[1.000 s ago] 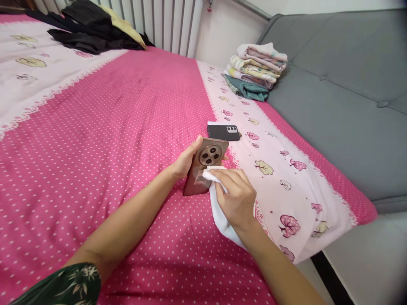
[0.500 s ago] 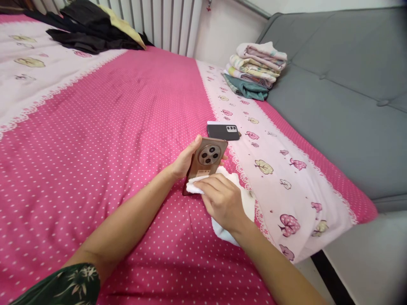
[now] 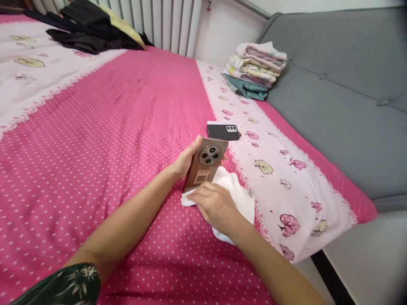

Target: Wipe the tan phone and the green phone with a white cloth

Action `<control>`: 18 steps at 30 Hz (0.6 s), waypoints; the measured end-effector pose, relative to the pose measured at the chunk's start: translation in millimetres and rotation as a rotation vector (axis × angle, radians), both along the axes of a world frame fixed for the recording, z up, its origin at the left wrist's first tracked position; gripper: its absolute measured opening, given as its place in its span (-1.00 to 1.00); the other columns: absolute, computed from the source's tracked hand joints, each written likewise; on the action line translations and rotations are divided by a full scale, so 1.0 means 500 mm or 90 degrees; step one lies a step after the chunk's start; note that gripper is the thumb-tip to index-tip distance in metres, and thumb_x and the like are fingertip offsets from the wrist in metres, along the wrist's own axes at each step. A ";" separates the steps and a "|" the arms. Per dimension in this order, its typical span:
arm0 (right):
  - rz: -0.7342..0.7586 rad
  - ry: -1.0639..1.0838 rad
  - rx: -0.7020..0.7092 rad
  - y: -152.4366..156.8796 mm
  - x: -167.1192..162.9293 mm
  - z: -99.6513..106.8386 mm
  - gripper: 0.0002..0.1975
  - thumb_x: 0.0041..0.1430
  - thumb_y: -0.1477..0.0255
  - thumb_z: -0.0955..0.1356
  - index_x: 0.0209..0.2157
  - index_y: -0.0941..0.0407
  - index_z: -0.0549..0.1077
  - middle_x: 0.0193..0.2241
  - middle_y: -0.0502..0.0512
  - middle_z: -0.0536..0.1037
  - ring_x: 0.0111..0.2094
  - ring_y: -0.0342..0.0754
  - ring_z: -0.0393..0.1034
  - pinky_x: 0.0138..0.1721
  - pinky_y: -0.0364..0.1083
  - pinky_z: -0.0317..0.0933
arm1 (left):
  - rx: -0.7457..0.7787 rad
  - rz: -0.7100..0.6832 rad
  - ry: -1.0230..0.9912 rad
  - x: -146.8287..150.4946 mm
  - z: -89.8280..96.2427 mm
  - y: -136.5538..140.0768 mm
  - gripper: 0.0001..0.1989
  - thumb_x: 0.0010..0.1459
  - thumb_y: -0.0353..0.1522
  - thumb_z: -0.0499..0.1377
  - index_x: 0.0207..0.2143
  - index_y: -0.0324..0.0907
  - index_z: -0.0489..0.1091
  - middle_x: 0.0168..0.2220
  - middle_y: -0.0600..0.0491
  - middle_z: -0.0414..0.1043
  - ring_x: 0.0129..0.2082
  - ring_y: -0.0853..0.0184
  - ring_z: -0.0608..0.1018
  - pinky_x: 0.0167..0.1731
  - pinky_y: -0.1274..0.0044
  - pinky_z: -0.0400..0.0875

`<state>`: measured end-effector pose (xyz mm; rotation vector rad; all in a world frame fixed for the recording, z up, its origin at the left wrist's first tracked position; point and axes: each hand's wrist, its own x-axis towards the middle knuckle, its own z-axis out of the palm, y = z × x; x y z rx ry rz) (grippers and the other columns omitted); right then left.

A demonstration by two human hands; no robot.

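Bed [image 3: 152, 97] under a rose-pink, white-dotted fabric cover with pale, tree-printed bands. Along its right edge: a grey, button-tufted upholstered headboard [image 3: 337, 110]. Beyond its far edge: a white, upright-ribbed radiator [image 3: 162, 23] and a plain white wall [image 3: 219, 36] with a straight grey pipe [image 3: 254, 9]. Past its near right corner: pale floor [image 3: 375, 250] crossed by a black strip [image 3: 332, 275]. Light diffuse, shadows soft.

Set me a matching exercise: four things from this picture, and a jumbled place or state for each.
Things:
1. brown phone
2. white cloth
3. black phone
4. folded stack

Places and states:
A. beside the grey headboard
B. held in the left hand
C. lying camera side up
D. gripped by the right hand

Pairs: 1-B, 2-D, 3-C, 4-A
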<state>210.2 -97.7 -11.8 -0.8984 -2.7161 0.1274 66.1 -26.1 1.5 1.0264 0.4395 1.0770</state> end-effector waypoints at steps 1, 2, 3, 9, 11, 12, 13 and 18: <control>0.002 0.002 0.004 0.000 0.000 0.000 -0.77 0.16 0.63 0.35 -0.22 0.08 0.58 -0.32 0.03 0.61 -0.25 -0.04 0.39 -0.26 -0.07 0.24 | 0.001 0.000 0.001 0.000 0.000 0.000 -0.15 0.02 0.27 0.00 -0.11 -0.31 0.50 -0.25 -0.18 0.59 -0.29 0.19 0.60 -0.24 0.41 0.45; 0.003 0.003 0.006 0.000 0.000 0.000 -0.77 0.16 0.63 0.35 -0.22 0.08 0.58 -0.32 0.03 0.61 -0.25 -0.04 0.39 -0.27 -0.07 0.24 | 0.000 0.000 0.002 0.000 -0.001 0.000 -0.14 0.02 0.28 -0.01 -0.10 -0.31 0.49 -0.24 -0.18 0.59 -0.28 0.19 0.60 -0.24 0.40 0.45; 0.004 0.005 0.008 0.001 0.001 -0.001 -0.77 0.16 0.63 0.35 -0.22 0.08 0.58 -0.32 0.03 0.61 -0.25 -0.04 0.39 -0.27 -0.07 0.24 | -0.002 -0.001 0.004 0.000 -0.001 0.000 -0.14 0.02 0.28 -0.01 -0.10 -0.32 0.49 -0.24 -0.18 0.59 -0.28 0.19 0.60 -0.23 0.40 0.45; 0.008 0.019 0.014 0.001 0.002 -0.003 -0.77 0.17 0.64 0.35 -0.22 0.10 0.58 -0.31 0.04 0.62 -0.26 -0.03 0.39 -0.28 -0.06 0.24 | 0.000 -0.002 0.010 -0.001 0.002 0.000 -0.14 0.03 0.28 -0.02 -0.11 -0.32 0.49 -0.25 -0.18 0.59 -0.29 0.20 0.60 -0.22 0.40 0.44; 0.007 0.027 0.019 0.001 0.003 -0.003 -0.77 0.16 0.64 0.35 -0.23 0.10 0.58 -0.32 0.03 0.62 -0.26 -0.03 0.39 -0.29 -0.06 0.24 | 0.005 -0.003 0.011 -0.001 0.002 0.000 -0.14 0.03 0.28 -0.02 -0.11 -0.32 0.49 -0.25 -0.18 0.59 -0.29 0.20 0.60 -0.24 0.42 0.44; 0.007 0.030 0.023 0.001 0.003 -0.003 -0.77 0.16 0.64 0.35 -0.23 0.10 0.58 -0.31 0.03 0.62 -0.26 -0.03 0.40 -0.29 -0.06 0.24 | 0.009 -0.004 0.012 -0.001 0.003 0.000 -0.14 0.03 0.28 -0.02 -0.11 -0.32 0.49 -0.24 -0.18 0.59 -0.29 0.20 0.60 -0.25 0.42 0.44; 0.005 0.034 0.028 0.001 0.003 -0.003 -0.77 0.16 0.64 0.35 -0.23 0.10 0.58 -0.31 0.03 0.62 -0.26 -0.03 0.40 -0.28 -0.06 0.24 | 0.012 -0.004 0.013 -0.002 0.003 0.000 -0.14 0.03 0.28 -0.02 -0.10 -0.32 0.49 -0.23 -0.19 0.59 -0.28 0.20 0.60 -0.26 0.43 0.44; -0.005 0.049 0.044 0.001 0.004 -0.001 -0.78 0.18 0.64 0.34 -0.24 0.10 0.57 -0.31 0.05 0.62 -0.25 -0.03 0.40 -0.26 -0.06 0.25 | 0.017 -0.010 0.019 -0.003 0.002 0.000 -0.11 0.04 0.28 -0.05 -0.06 -0.32 0.48 -0.21 -0.20 0.58 -0.29 0.20 0.59 -0.30 0.44 0.43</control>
